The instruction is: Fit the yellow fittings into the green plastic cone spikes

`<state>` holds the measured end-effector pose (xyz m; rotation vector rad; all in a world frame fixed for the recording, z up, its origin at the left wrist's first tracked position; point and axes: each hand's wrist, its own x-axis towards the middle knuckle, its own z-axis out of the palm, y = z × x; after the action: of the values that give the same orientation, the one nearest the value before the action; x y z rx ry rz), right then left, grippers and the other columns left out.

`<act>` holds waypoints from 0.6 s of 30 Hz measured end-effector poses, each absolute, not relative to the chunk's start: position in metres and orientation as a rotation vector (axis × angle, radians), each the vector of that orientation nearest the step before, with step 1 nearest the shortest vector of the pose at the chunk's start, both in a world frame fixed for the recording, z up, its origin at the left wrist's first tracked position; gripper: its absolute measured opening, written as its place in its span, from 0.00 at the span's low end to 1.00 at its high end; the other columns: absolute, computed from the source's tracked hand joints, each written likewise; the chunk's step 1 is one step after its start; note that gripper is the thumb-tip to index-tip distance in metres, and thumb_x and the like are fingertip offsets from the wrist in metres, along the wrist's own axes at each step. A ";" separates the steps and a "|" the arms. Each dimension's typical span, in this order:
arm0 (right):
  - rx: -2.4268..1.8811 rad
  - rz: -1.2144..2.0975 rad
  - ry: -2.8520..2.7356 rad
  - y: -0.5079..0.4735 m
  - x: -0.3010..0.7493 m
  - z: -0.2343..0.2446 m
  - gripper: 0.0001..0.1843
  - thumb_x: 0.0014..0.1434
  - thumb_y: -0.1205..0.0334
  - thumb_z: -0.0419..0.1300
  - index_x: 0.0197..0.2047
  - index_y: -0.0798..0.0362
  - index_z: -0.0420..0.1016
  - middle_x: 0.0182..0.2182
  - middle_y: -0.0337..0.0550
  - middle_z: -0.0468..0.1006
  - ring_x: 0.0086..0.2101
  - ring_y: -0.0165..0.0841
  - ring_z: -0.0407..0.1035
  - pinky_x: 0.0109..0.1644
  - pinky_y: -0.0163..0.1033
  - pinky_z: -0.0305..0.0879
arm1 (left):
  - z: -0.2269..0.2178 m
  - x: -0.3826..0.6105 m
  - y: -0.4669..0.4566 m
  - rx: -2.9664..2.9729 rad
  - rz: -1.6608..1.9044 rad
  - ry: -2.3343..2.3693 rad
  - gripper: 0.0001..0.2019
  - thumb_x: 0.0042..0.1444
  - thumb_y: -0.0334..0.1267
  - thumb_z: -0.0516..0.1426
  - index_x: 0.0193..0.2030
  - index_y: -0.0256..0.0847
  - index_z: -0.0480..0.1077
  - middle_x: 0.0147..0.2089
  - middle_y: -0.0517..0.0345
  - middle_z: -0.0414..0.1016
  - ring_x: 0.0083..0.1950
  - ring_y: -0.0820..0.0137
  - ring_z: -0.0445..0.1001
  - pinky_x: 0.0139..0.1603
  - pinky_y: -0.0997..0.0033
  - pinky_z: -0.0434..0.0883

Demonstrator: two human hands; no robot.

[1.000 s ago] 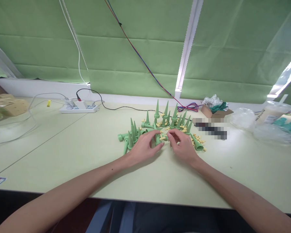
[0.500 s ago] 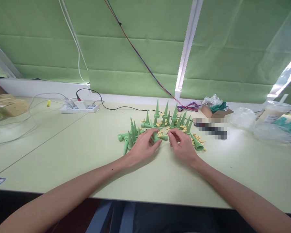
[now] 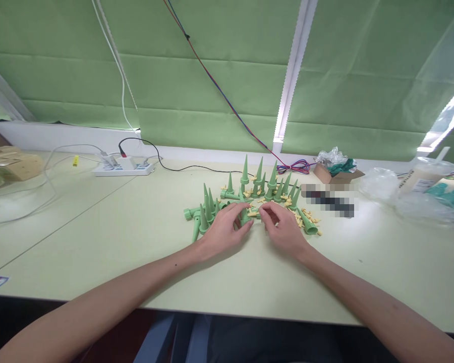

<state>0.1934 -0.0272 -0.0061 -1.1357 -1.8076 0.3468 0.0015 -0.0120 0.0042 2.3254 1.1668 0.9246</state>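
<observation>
I see left hand (image 3: pixel 222 230) pinching a green cone (image 3: pixel 245 216) upright, presenting its side to right hand (image 3: pixel 283 229). The right fingers curl at a yellow clip (image 3: pixel 253 214); whether they grip it I cannot tell.

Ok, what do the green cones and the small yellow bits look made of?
The green cones look like moulded plastic: matte, one even colour, identical shapes. The yellow bits are probably plastic too, pale and matte, but too small to be sure.
</observation>
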 end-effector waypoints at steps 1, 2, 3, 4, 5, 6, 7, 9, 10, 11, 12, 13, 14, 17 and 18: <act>-1.137 0.348 -1.820 -0.027 0.193 -0.006 0.10 0.69 0.59 0.52 0.37 0.52 0.70 0.29 0.40 0.74 0.26 0.31 0.65 0.32 0.36 0.60 | 0.004 0.002 -0.012 2.331 0.921 1.164 0.19 0.62 0.41 0.56 0.59 0.40 0.69 0.50 0.51 0.75 0.32 0.72 0.72 0.37 0.68 0.73; -1.136 0.348 -1.831 -0.027 0.193 -0.007 0.11 0.69 0.59 0.52 0.37 0.52 0.71 0.29 0.40 0.74 0.26 0.31 0.65 0.32 0.36 0.60 | 0.004 0.002 -0.012 2.337 0.917 1.162 0.19 0.62 0.41 0.56 0.59 0.40 0.69 0.50 0.51 0.75 0.32 0.71 0.72 0.38 0.68 0.73; -1.133 0.348 -1.837 -0.028 0.193 -0.007 0.11 0.69 0.59 0.52 0.37 0.52 0.71 0.29 0.40 0.73 0.26 0.31 0.64 0.32 0.36 0.60 | 0.005 0.002 -0.012 2.341 0.915 1.159 0.19 0.62 0.41 0.56 0.59 0.40 0.69 0.49 0.51 0.75 0.32 0.71 0.72 0.38 0.68 0.73; -1.129 0.349 -1.842 -0.028 0.193 -0.007 0.10 0.68 0.59 0.52 0.36 0.52 0.71 0.29 0.40 0.73 0.27 0.31 0.64 0.32 0.36 0.60 | 0.005 0.002 -0.013 2.342 0.913 1.156 0.19 0.62 0.40 0.56 0.59 0.40 0.69 0.49 0.51 0.75 0.32 0.71 0.72 0.38 0.68 0.73; -1.124 0.352 -1.845 -0.028 0.193 -0.007 0.10 0.68 0.59 0.52 0.36 0.52 0.71 0.29 0.39 0.73 0.27 0.31 0.64 0.32 0.36 0.60 | 0.005 0.002 -0.013 2.342 0.912 1.153 0.19 0.62 0.40 0.56 0.59 0.41 0.69 0.49 0.51 0.75 0.32 0.71 0.72 0.38 0.68 0.73; -1.120 0.357 -1.848 -0.028 0.193 -0.007 0.10 0.68 0.60 0.52 0.36 0.52 0.71 0.29 0.39 0.74 0.27 0.31 0.65 0.32 0.36 0.60 | 0.006 0.003 -0.013 2.341 0.909 1.151 0.19 0.62 0.40 0.56 0.59 0.41 0.69 0.49 0.51 0.75 0.32 0.71 0.72 0.38 0.68 0.73; -1.116 0.363 -1.853 -0.028 0.193 -0.007 0.10 0.68 0.60 0.52 0.37 0.51 0.71 0.29 0.40 0.74 0.27 0.31 0.65 0.32 0.36 0.60 | 0.006 0.003 -0.013 2.340 0.905 1.150 0.19 0.62 0.40 0.56 0.59 0.41 0.69 0.49 0.51 0.75 0.32 0.72 0.72 0.38 0.68 0.73; -1.114 0.377 -1.864 -0.028 0.193 -0.006 0.10 0.68 0.60 0.52 0.37 0.51 0.71 0.30 0.40 0.75 0.28 0.31 0.65 0.32 0.36 0.61 | 0.006 0.003 -0.014 2.340 0.893 1.153 0.19 0.62 0.40 0.56 0.59 0.41 0.70 0.49 0.51 0.74 0.32 0.72 0.72 0.38 0.68 0.73; -1.113 0.385 -1.869 -0.029 0.193 -0.006 0.10 0.68 0.60 0.52 0.37 0.51 0.71 0.31 0.40 0.76 0.28 0.32 0.66 0.33 0.37 0.61 | 0.006 0.003 -0.014 2.341 0.888 1.155 0.18 0.62 0.41 0.56 0.59 0.42 0.70 0.49 0.51 0.74 0.32 0.72 0.72 0.38 0.68 0.73; -1.112 0.393 -1.873 -0.029 0.193 -0.006 0.09 0.68 0.60 0.52 0.38 0.51 0.72 0.31 0.41 0.76 0.28 0.32 0.66 0.33 0.37 0.61 | 0.006 0.003 -0.014 2.341 0.883 1.157 0.18 0.63 0.41 0.56 0.59 0.42 0.70 0.49 0.51 0.74 0.32 0.72 0.72 0.38 0.68 0.73; -1.112 0.401 -1.877 -0.029 0.193 -0.007 0.09 0.68 0.60 0.53 0.38 0.51 0.72 0.32 0.41 0.77 0.29 0.32 0.67 0.33 0.37 0.62 | 0.006 0.003 -0.015 2.341 0.879 1.157 0.18 0.63 0.41 0.56 0.59 0.41 0.70 0.49 0.51 0.74 0.32 0.72 0.72 0.38 0.67 0.73; -1.113 0.410 -1.881 -0.029 0.192 -0.007 0.08 0.68 0.61 0.53 0.38 0.51 0.72 0.32 0.41 0.77 0.29 0.32 0.67 0.33 0.37 0.62 | 0.006 0.003 -0.015 2.342 0.877 1.157 0.19 0.63 0.41 0.56 0.59 0.41 0.70 0.48 0.52 0.75 0.31 0.72 0.72 0.38 0.68 0.73; -1.115 0.416 -1.886 -0.028 0.192 -0.007 0.08 0.68 0.61 0.53 0.39 0.51 0.72 0.33 0.41 0.77 0.29 0.33 0.68 0.33 0.37 0.62 | 0.006 0.003 -0.015 2.344 0.873 1.153 0.19 0.63 0.41 0.56 0.59 0.41 0.70 0.48 0.52 0.75 0.31 0.72 0.72 0.37 0.68 0.73; -1.123 0.419 -1.896 -0.028 0.192 -0.006 0.07 0.67 0.61 0.54 0.39 0.51 0.72 0.32 0.41 0.77 0.29 0.33 0.68 0.33 0.37 0.63 | 0.007 0.002 -0.015 2.355 0.868 1.144 0.19 0.63 0.41 0.55 0.59 0.42 0.69 0.48 0.52 0.75 0.31 0.72 0.72 0.36 0.68 0.72; -1.123 0.418 -1.898 -0.028 0.192 -0.006 0.07 0.67 0.62 0.54 0.39 0.51 0.72 0.32 0.41 0.77 0.29 0.33 0.68 0.33 0.37 0.63 | 0.007 0.002 -0.015 2.358 0.869 1.143 0.19 0.63 0.41 0.55 0.59 0.42 0.69 0.48 0.52 0.75 0.30 0.72 0.72 0.36 0.68 0.72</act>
<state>0.1920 -0.0280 -0.0063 -1.1233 -1.8982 0.4176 0.0025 -0.0148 0.0069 2.3581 1.1429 0.8686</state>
